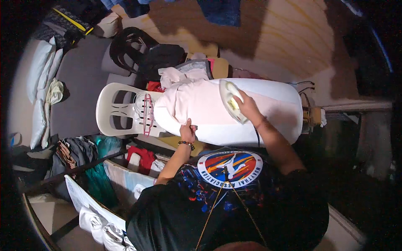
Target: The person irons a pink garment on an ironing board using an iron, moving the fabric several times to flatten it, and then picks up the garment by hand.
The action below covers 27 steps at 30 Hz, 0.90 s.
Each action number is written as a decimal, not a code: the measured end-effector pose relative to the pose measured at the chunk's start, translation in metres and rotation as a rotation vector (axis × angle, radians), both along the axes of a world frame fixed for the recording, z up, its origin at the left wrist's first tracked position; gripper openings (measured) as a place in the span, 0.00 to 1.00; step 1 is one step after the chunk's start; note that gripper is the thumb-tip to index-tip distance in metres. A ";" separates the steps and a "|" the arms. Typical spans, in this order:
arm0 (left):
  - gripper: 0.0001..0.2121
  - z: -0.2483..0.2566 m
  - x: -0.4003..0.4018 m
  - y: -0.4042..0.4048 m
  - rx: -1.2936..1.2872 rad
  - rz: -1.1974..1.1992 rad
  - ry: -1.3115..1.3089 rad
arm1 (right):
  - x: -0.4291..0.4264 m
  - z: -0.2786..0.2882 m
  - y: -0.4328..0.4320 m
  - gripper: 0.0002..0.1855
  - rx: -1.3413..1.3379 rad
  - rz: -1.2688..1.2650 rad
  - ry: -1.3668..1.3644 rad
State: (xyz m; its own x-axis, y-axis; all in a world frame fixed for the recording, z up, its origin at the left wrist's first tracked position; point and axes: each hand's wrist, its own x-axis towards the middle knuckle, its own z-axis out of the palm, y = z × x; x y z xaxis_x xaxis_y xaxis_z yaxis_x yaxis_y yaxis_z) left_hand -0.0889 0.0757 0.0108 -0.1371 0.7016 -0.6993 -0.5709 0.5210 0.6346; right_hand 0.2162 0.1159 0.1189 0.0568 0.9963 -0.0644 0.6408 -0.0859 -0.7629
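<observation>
In my right hand (pixel 250 109) is the handle of a white clothes iron (pixel 226 98). Its soleplate rests on a pale pink cloth (pixel 202 102), spread over a white-covered ironing board (pixel 223 135). The cloth lies smooth around the iron and bunches into folds toward the board's left end. My left hand (pixel 188 132), with a bead bracelet at the wrist, pinches the cloth's near edge by those folds. A dark cord hangs over the board's near side, below the iron.
A white plastic chair (pixel 102 109) with a pink hanger (pixel 146 114) on its seat adjoins the board's left end. Behind are a black chair (pixel 163 59) and piled clothes (pixel 196 66). Boxes with clothing (pixel 143 161) stand at near left. White pillows (pixel 40 72) lie far left.
</observation>
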 end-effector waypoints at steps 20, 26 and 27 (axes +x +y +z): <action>0.10 0.000 0.006 -0.001 0.020 0.102 0.010 | -0.045 0.014 0.060 0.24 -0.082 0.114 -0.123; 0.12 0.003 0.010 -0.004 -0.001 0.094 0.038 | -0.022 0.010 0.016 0.26 -0.034 0.197 -0.104; 0.12 0.007 0.008 -0.002 0.010 0.080 0.048 | -0.009 0.005 -0.005 0.26 0.073 0.266 -0.057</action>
